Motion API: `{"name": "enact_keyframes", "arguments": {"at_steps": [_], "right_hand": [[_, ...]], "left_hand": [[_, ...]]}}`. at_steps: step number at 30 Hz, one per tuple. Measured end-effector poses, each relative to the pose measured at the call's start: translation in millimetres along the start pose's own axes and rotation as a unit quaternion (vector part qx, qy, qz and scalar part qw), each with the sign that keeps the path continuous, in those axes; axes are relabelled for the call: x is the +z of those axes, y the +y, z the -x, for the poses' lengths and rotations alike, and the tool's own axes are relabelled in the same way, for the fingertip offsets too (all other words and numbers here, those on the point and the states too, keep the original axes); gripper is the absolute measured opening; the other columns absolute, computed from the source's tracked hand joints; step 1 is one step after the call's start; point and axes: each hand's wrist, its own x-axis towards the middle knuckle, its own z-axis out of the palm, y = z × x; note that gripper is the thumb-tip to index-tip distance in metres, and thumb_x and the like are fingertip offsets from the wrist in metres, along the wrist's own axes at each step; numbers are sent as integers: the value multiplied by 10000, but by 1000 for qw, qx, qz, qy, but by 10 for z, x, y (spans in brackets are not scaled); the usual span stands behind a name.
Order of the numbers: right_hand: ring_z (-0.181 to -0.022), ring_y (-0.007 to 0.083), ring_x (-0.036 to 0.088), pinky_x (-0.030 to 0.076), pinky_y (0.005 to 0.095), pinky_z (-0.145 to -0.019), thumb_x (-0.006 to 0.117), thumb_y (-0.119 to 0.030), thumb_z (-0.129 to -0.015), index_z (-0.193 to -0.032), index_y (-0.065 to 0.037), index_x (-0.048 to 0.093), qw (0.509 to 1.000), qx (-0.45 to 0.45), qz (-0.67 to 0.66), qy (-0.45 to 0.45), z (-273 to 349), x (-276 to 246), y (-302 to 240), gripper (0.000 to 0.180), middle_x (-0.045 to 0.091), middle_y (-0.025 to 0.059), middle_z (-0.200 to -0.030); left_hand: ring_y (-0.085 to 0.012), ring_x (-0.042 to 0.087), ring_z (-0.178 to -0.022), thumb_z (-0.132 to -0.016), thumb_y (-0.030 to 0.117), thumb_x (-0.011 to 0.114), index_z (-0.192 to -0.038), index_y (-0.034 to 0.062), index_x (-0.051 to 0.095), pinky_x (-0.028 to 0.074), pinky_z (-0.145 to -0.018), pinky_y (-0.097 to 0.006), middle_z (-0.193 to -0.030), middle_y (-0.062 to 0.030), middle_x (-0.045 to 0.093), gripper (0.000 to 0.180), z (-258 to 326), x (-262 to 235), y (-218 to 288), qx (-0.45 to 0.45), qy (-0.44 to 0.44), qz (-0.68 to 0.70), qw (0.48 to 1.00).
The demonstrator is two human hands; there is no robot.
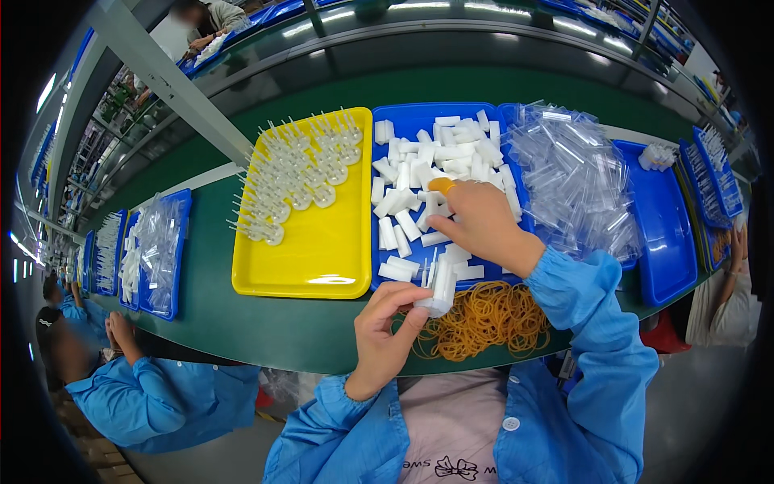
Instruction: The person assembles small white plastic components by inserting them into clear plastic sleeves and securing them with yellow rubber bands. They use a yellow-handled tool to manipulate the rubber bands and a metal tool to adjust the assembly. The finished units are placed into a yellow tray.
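Green-topped desk [234,323] in a crowded workshop: the left hand [383,339] pinches a whitish, rounded, plastic-looking piece [442,297] with thin upright prongs near the desk's front edge, at the near side of a blue plastic tray [407,118]. The right hand [488,226], an orange cover [441,185] on one fingertip, reaches over that tray's matte white oblong blocks [451,152], thumb and finger parted, no block visibly gripped. A slackened pinch could drop the piece, a knock against the blocks could bend its prongs, and a dragging cuff could snag the springy tangle of amber rubber bands [496,323] close by. Farther out: left, a glossy yellow plastic tray [314,254] with clear, round-based pronged parts [298,194]; right, a slick-looking heap of clear plastic sleeves [572,177]; far left, a blue-jacketed co-worker [133,403]
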Motion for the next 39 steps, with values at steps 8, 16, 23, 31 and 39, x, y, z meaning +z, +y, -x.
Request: {"name": "enact_keyframes", "arguments": {"at_steps": [8, 16, 23, 31, 39], "right_hand": [[-663, 297, 585, 445, 393, -578, 642, -285, -776, -831, -18, 630, 997, -74, 20, 28, -10, 213, 11, 273, 612, 128, -746], [-707, 108, 574, 457, 250, -649, 538, -135, -869, -1208, -35, 542, 880, 118, -454, -70, 210, -306, -38, 354, 624, 73, -863], [-741, 83, 555, 456, 223, -706, 526, -142, -896, -1171, 3, 543, 810, 122, -565, -95, 526, -643, -101, 312, 617, 60, -887], [-735, 62, 528, 419, 186, -663, 577, -194, -890, -1024, -2, 626, 834, 120, -532, -86, 648, -714, 197, 239, 615, 17, -851], [-767, 77, 553, 443, 209, -709, 645, -225, -847, -980, 1, 634, 799, 127, -572, -136, 674, -641, 177, 263, 625, 29, -856]], "left_hand": [[-136, 528, -900, -831, -17, 602, -1023, -19, 635, 434, -785, -241, -997, -80, 549, 195, 25, -16, 59, -8, -8, 12, 1000], [-150, 545, -820, -784, -38, 642, -962, 4, 663, 443, -709, -232, -939, -80, 558, 183, 33, -35, 65, 99, -31, -123, 987], [-170, 573, -743, -717, -58, 688, -907, 27, 689, 460, -635, -246, -863, -86, 602, 208, 49, 29, 235, 164, -46, -176, 969], [-186, 596, -751, -687, -68, 702, -877, 33, 689, 469, -640, -259, -852, -90, 621, 216, 22, 31, 274, 191, -92, -186, 959], [-203, 601, -771, -670, -58, 708, -870, 36, 693, 477, -648, -285, -854, -89, 634, 222, -25, 82, 276, 201, -126, -168, 957]]}}
